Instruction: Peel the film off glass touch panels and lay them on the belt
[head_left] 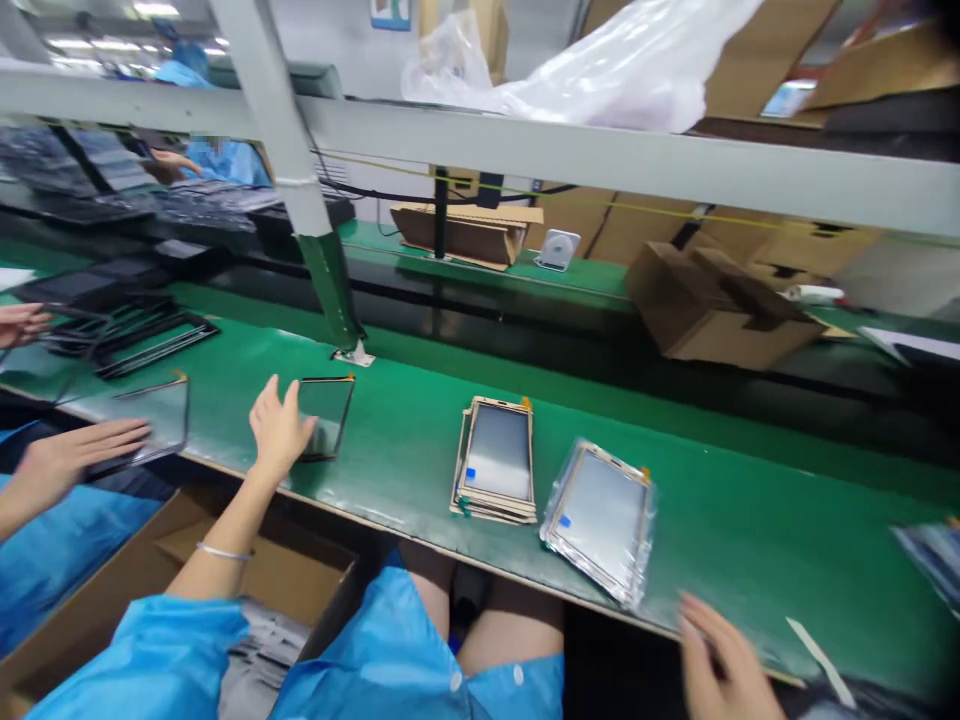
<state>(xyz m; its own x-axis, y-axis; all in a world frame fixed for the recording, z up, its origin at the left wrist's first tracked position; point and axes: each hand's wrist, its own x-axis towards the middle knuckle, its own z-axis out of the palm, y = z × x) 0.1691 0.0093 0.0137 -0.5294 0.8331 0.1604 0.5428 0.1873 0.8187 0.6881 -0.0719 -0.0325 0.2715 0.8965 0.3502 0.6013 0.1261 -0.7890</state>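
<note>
My left hand [279, 428] reaches out over the green table [420, 440] with its fingers spread, resting on a dark glass panel [328, 415] that lies flat. My right hand [720, 660] is low at the table's near edge, blurred by motion, fingers loosely extended and holding nothing I can make out. Between the hands lies a stack of framed screen panels [496, 460]. To its right sits another panel in a clear plastic bag [600, 520].
A co-worker's hand [71, 455] at the left touches another dark panel [154, 415]. More panels [127, 325] are piled at the far left. A grey post [300, 190] stands behind. Cardboard boxes [720, 305] sit beyond; an open box [247, 580] is below.
</note>
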